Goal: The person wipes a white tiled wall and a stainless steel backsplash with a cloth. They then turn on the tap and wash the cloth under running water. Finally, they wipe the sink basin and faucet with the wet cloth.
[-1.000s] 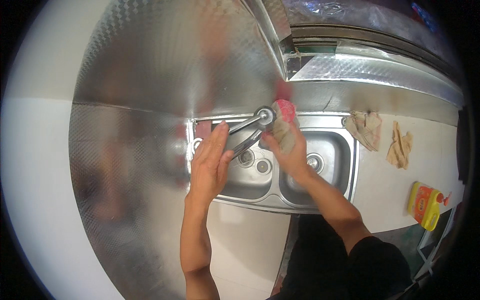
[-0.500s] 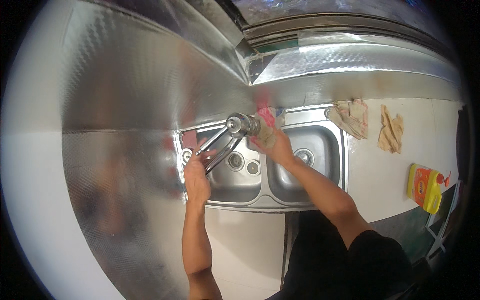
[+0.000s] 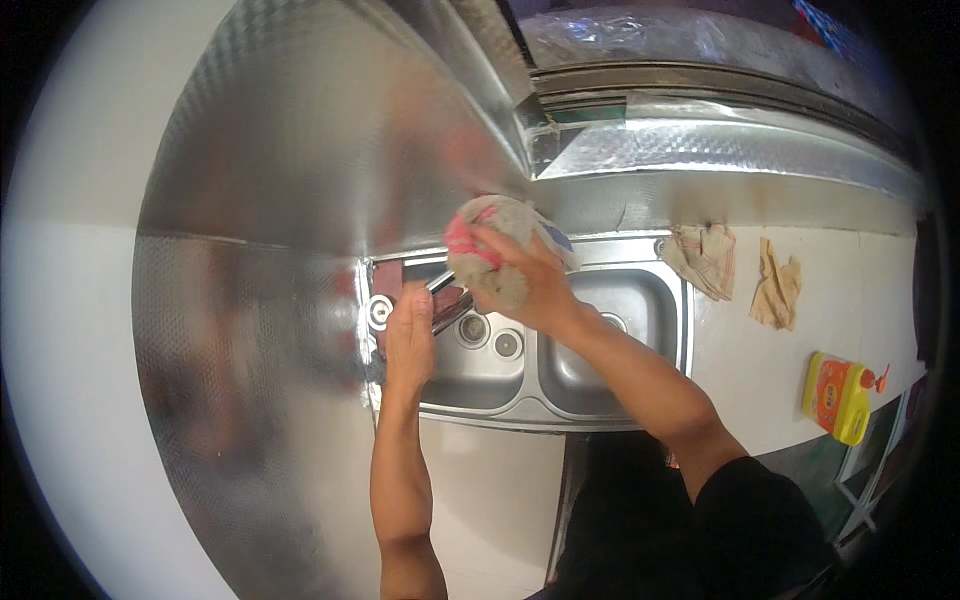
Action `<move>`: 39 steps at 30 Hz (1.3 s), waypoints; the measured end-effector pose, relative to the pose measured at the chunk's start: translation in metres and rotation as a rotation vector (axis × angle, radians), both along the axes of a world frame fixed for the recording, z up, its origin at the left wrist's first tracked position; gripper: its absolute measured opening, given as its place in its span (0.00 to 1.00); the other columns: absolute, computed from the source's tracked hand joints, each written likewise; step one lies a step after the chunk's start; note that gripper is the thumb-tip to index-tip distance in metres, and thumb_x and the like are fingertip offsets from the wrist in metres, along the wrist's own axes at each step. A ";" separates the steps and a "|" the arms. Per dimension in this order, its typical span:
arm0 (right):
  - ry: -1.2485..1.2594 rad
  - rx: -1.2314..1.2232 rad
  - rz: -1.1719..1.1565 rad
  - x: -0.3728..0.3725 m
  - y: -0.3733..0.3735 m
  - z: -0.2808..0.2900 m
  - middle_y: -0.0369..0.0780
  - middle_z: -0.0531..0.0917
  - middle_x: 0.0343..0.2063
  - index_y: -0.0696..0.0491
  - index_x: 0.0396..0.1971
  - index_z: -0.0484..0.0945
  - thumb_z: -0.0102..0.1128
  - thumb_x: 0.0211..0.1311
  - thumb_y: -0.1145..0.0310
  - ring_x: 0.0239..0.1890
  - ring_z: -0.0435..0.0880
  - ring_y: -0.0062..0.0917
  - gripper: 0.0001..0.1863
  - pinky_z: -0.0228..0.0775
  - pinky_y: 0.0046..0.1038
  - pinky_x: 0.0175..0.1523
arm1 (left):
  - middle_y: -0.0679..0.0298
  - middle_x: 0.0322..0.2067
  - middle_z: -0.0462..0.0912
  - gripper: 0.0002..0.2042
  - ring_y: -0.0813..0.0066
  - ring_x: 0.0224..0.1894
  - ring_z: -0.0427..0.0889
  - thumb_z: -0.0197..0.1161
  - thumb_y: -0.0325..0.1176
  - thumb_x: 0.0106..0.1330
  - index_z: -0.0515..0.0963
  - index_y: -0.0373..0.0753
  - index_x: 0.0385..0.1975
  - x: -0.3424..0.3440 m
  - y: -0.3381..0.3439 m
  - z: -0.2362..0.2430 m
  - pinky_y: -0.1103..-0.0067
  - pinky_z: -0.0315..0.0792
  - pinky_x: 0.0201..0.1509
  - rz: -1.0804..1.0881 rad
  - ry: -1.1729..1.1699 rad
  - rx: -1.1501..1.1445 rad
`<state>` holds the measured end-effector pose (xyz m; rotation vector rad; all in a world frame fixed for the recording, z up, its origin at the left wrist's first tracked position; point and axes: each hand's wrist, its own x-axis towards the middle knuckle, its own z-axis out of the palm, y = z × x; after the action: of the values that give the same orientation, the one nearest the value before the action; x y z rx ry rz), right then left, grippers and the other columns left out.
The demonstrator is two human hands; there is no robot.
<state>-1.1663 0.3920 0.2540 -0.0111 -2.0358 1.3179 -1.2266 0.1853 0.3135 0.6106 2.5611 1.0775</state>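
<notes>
Over the double-bowl sink, my right hand presses a crumpled beige cloth with pink patches onto the top of a chrome faucet. The cloth hides the faucet's body. From under it come the chrome lever and the spout, slanting toward the lower left. My left hand is closed at the lever's free end, its fingers partly hidden. Round drain fittings show in the left bowl.
On the right counter lie a checked cloth and a brown cloth. A yellow pump bottle with a red top stands nearer the front edge. Shiny metal sheeting covers the wall on the left and behind the sink.
My right hand has brought the cloth up and left from behind the faucet over its top. My left hand's fingers have closed at the lever. The view has shifted slightly.
</notes>
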 end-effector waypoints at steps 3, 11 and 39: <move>-0.037 -0.202 -0.004 0.005 -0.005 -0.029 0.48 0.83 0.54 0.55 0.63 0.74 0.80 0.52 0.64 0.56 0.83 0.40 0.37 0.75 0.36 0.60 | 0.56 0.40 0.88 0.24 0.69 0.42 0.85 0.40 0.48 0.84 0.77 0.33 0.50 0.007 0.004 -0.003 0.72 0.76 0.49 0.023 -0.052 0.188; -0.353 -0.475 -0.096 0.040 -0.023 -0.113 0.53 0.87 0.43 0.59 0.51 0.81 0.77 0.58 0.60 0.46 0.87 0.44 0.25 0.78 0.38 0.52 | 0.55 0.39 0.88 0.25 0.66 0.41 0.86 0.41 0.48 0.83 0.79 0.32 0.41 -0.001 0.007 -0.013 0.71 0.77 0.47 0.024 -0.018 0.219; -0.049 -0.443 -0.158 0.021 -0.046 0.004 0.43 0.87 0.46 0.59 0.50 0.83 0.72 0.58 0.72 0.45 0.87 0.32 0.19 0.77 0.32 0.53 | 0.50 0.29 0.83 0.20 0.43 0.37 0.82 0.43 0.47 0.81 0.78 0.38 0.40 0.008 0.006 -0.001 0.55 0.73 0.46 0.029 0.107 0.088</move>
<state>-1.1448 0.3463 0.2580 -0.3991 -1.7033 1.6489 -1.2190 0.1908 0.3126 0.6724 2.6317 1.2038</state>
